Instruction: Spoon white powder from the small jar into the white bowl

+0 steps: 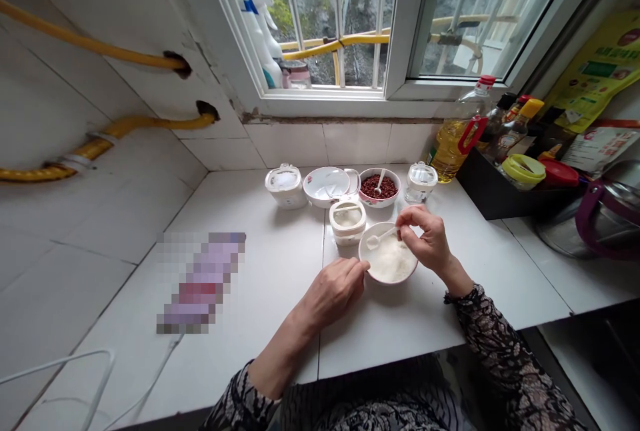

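Observation:
My left hand (337,290) has its fingers closed on the near-left rim of a white bowl (361,249) that holds white powder or fine grains. A small white spoon (384,236) is pinched in my right hand (426,239), its scoop end over the far left part of the bowl. Just behind and left of the bowl stands a lidded container (349,228) with pale contents. Farther back are a second lidded container (287,188), a flowered white bowl (313,198), a bowl of dark red beans (381,202) with a spoon in it, and a clear jar (421,181).
A blurred purple object (205,284) with a white cable lies on the left of the counter (270,271). At the right are an oil bottle (450,144), a black condiment box (487,184) and a metal pot (560,224) with a purple handle. The window (330,101) is behind.

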`<state>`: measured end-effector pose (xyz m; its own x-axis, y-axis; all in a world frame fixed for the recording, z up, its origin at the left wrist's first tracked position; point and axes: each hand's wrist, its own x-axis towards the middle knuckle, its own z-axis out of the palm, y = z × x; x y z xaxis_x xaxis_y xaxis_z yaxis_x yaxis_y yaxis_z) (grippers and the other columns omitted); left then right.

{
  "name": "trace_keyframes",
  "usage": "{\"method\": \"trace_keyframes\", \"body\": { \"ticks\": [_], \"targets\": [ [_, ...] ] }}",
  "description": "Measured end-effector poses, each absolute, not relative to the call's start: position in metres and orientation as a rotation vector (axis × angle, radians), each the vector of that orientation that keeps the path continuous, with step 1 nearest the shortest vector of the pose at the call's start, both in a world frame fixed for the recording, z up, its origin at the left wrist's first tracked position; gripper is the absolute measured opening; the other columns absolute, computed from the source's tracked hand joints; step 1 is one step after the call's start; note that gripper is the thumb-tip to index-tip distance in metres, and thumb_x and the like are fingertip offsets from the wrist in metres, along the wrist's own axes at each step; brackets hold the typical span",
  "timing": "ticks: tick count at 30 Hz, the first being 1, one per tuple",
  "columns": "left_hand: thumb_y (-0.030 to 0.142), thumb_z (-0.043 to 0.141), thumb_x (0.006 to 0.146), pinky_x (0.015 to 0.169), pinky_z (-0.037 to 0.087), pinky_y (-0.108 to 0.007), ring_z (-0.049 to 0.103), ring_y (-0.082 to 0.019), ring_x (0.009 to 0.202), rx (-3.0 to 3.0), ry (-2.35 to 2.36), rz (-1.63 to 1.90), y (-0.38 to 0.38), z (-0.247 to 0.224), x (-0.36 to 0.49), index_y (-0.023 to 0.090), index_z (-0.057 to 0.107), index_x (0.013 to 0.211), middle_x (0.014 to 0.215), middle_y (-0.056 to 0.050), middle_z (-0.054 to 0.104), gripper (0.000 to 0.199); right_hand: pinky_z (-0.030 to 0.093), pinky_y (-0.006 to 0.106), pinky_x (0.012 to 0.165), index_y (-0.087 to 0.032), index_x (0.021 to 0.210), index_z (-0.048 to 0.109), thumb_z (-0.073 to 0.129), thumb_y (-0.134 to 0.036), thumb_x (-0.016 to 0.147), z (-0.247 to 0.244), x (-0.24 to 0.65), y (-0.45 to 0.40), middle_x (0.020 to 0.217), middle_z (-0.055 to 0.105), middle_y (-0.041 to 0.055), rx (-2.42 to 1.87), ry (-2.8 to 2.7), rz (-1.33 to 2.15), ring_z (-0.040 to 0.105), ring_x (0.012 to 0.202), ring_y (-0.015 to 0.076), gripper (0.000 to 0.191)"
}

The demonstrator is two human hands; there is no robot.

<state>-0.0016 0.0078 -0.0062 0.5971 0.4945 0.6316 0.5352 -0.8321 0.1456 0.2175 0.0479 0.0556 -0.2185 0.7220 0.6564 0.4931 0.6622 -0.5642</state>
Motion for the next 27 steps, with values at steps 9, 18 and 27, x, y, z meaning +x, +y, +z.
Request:
{"method": "trace_keyframes", "body": {
  "ticks": [9, 18, 27],
  "targets": [
    [0.006, 0.034, 0.098, 0.056, 0.045, -0.027, 0.051, -0.015, 0.059, -2.764, -0.905, -1.052, 0.008, -0.005, -0.002, 0.016, 0.05, 0.101, 0.069, 0.001, 0.055, 0.019, 0.047, 0.032, 0.072, -0.021, 0.067, 0.057, 0.047, -0.01, 0.075, 0.05, 0.213, 0.049, 0.062, 0.062, -0.0009, -0.872, -2.127, 0.528, 0.054, 0.066, 0.0162, 0.017],
    [0.007, 0.032, 0.1, 0.055, 0.043, -0.027, 0.049, -0.014, 0.058, -2.755, -0.893, -1.055, 0.008, -0.005, -0.002, 0.017, 0.05, 0.1, 0.068, 0.001, 0.053, 0.02, 0.038, 0.024, 0.051, -0.019, 0.066, 0.058, 0.049, -0.021, 0.069, 0.054, 0.221, 0.054, 0.05, 0.053, -0.0046, -1.1, -1.663, 1.063, 0.047, 0.047, 0.0103, 0.01],
    [0.008, 0.032, 0.101, 0.054, 0.043, -0.027, 0.048, -0.014, 0.058, -2.759, -0.895, -1.054, 0.008, -0.006, -0.001, 0.016, 0.051, 0.099, 0.068, 0.001, 0.052, 0.021, 0.037, 0.024, 0.05, -0.018, 0.064, 0.059, 0.052, -0.025, 0.066, 0.052, 0.221, 0.059, 0.047, 0.053, -0.0044, -1.154, -1.558, 1.09, 0.046, 0.045, 0.0098, 0.011]
  ]
}}
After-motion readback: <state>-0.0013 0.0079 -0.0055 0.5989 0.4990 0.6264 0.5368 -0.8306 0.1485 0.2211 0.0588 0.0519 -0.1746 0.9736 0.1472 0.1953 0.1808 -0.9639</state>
